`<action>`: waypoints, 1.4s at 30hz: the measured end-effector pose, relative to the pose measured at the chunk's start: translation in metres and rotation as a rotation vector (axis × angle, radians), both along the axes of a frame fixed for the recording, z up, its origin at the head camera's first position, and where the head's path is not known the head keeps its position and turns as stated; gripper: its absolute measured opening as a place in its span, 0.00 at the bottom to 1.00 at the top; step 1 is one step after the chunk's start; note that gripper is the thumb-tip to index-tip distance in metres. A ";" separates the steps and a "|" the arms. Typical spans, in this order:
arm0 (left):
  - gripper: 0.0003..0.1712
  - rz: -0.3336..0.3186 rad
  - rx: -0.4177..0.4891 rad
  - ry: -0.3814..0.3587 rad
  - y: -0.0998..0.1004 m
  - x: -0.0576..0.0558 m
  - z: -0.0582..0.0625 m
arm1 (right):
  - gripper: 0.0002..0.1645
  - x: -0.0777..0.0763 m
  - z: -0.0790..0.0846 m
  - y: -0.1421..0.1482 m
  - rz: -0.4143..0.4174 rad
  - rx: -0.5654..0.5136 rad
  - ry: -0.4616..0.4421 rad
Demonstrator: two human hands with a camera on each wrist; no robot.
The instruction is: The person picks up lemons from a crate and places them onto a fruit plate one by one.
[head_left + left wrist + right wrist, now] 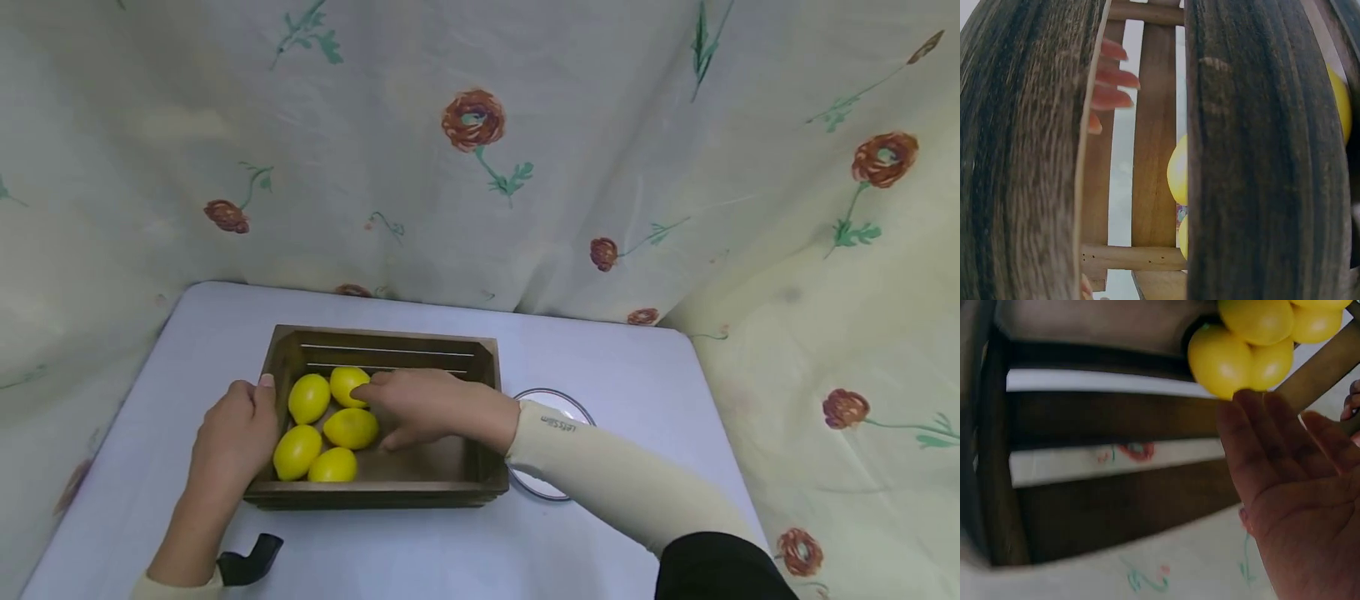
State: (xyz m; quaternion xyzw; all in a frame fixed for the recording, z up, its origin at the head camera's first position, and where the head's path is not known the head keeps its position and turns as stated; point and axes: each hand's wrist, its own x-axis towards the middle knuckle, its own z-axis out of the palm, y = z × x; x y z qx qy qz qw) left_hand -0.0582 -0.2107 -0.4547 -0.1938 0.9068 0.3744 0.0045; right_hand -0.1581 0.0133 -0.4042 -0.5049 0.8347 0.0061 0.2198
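A dark brown slatted wooden crate (375, 493) sits on the table, with several yellow lemons (352, 428) grouped in its left half. My left hand (234, 433) grips the crate's left rim, its thumb lying along the top edge. Reaching over the right wall, my right hand (423, 406) has its fingertips against the back lemon (348, 383). In the right wrist view, the fingers (1260, 437) stretch out straight beside the lemons (1219, 361). Wooden slats (1266, 156) fill much of the left wrist view; lemons and some fingertips (1113, 87) show between them.
A round, clear, dark-rimmed dish (588, 414) stands right of the crate, partly under my right forearm. The table (600, 542) has a white cloth. Floral curtains (375, 150) hang behind and at the sides. A black curved piece (251, 560) sits by my left wrist.
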 end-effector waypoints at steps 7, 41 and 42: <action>0.39 -0.008 -0.011 -0.028 -0.003 0.000 -0.001 | 0.47 -0.005 -0.010 -0.020 0.004 0.011 -0.034; 0.39 0.013 0.000 -0.032 0.000 -0.004 -0.001 | 0.45 -0.027 -0.055 -0.045 -0.147 0.143 -0.314; 0.39 0.010 0.001 -0.031 0.001 -0.004 -0.001 | 0.45 -0.027 -0.058 -0.046 -0.158 0.149 -0.307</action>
